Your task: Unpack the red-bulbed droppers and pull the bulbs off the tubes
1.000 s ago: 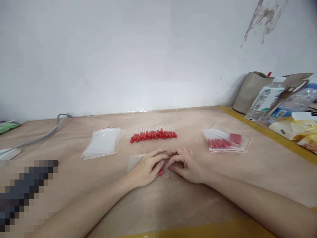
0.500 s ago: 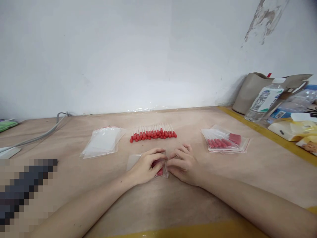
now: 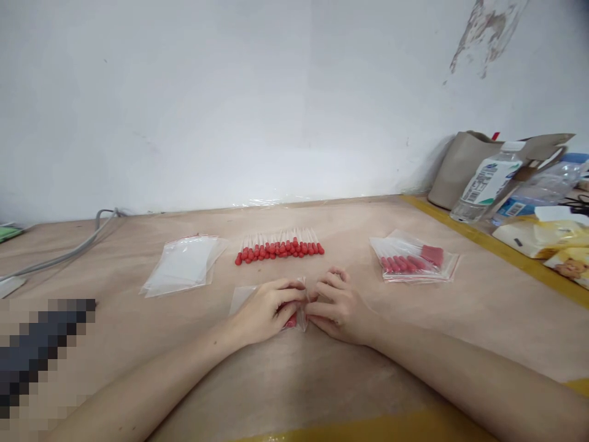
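A clear plastic zip bag (image 3: pixel 239 297) lies on the table with red-tipped pieces inside, mostly covered by my left hand (image 3: pixel 269 310). The fingers of that hand are curled down on the bag. My right hand (image 3: pixel 343 307) pinches at the bag's right edge, thumb and fingers bent together. Beyond both hands is a row of white sticks with red tips (image 3: pixel 280 248). To the left lies a stack of clear bags (image 3: pixel 183 264). On the right, filled bags (image 3: pixel 411 261) holding red-tipped sticks are piled up.
At the right rear stand a clear bottle (image 3: pixel 490 184) with a white cap and a grey-beige container (image 3: pixel 448 169). Yellow packets (image 3: pixel 529 236) lie beside them. A grey cable (image 3: pixel 69 255) runs along the left. Yellow tape (image 3: pixel 478 239) marks the table's right side.
The view has shifted slightly. My hands stay at the bag, with the right fingers still at its right edge.
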The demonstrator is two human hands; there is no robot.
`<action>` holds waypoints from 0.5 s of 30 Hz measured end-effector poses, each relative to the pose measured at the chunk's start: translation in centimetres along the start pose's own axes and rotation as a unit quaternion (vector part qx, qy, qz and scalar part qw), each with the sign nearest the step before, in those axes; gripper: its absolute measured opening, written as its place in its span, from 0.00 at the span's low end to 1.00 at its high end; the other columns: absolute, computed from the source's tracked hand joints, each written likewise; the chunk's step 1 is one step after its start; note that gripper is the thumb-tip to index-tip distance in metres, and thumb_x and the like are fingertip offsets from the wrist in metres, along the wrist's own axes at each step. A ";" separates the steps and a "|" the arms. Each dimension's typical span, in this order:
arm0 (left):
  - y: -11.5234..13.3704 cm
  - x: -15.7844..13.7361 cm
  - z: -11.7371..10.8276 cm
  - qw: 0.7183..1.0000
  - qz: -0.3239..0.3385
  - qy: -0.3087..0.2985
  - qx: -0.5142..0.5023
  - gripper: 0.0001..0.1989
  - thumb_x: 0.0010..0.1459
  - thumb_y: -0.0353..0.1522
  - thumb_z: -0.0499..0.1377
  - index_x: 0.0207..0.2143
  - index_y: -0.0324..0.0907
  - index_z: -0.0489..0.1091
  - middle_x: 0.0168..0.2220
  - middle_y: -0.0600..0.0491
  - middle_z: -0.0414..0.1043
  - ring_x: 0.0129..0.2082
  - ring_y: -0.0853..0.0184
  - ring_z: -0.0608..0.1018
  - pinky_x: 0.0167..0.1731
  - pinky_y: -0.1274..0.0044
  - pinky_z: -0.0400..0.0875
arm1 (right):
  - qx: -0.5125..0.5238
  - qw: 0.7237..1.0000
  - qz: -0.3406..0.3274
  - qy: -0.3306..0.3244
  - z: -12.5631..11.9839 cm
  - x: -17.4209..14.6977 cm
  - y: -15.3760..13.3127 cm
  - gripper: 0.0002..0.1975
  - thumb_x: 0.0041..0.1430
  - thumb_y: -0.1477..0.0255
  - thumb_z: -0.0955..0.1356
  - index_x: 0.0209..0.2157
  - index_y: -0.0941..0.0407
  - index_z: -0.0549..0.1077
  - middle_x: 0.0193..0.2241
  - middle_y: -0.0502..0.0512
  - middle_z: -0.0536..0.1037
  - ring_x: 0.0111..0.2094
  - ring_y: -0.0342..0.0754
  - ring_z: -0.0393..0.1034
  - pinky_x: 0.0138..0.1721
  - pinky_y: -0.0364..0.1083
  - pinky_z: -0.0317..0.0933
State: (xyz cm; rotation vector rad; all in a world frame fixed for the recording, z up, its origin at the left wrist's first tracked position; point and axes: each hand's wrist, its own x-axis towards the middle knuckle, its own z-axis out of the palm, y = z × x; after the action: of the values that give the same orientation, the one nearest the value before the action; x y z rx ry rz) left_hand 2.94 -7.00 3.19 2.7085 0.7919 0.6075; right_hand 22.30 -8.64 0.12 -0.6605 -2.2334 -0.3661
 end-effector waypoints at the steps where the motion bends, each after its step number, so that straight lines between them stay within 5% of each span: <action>1: -0.2 0.0 -0.1 1.000 0.019 -0.007 0.021 0.14 0.57 0.24 0.49 0.39 0.45 0.70 0.46 0.54 0.67 0.37 0.72 0.74 0.37 0.80 0.68 | -0.007 1.000 -0.006 0.000 0.0 0.0 0.0 0.06 0.52 0.77 0.64 0.25 0.54 0.70 0.27 0.48 0.71 0.33 0.43 0.58 0.41 0.49 0.48; 8: -1.9 -0.2 0.4 0.956 0.184 0.011 0.230 0.08 0.60 0.28 0.49 0.38 0.39 0.67 0.40 0.51 0.71 0.37 0.68 0.74 0.35 0.77 0.70 | -0.037 0.998 -0.042 0.007 -0.1 0.1 0.2 0.08 0.54 0.79 0.62 0.26 0.55 0.69 0.26 0.48 0.71 0.32 0.42 0.58 0.42 0.49 0.48; 15: -1.5 0.0 0.2 0.934 0.242 -0.026 0.260 0.12 0.62 0.26 0.45 0.29 0.38 0.65 0.31 0.53 0.70 0.32 0.69 0.73 0.32 0.79 0.68 | -0.097 0.987 -0.108 -0.071 -1.1 0.8 0.0 0.13 0.61 0.80 0.56 0.26 0.56 0.65 0.24 0.46 0.68 0.33 0.41 0.58 0.47 0.49 0.45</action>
State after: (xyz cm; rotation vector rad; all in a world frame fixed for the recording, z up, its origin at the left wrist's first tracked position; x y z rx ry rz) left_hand 2.33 -5.81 2.53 3.4343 0.2802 0.4603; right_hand 22.51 -8.86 1.41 -0.5586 -2.4342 -0.6707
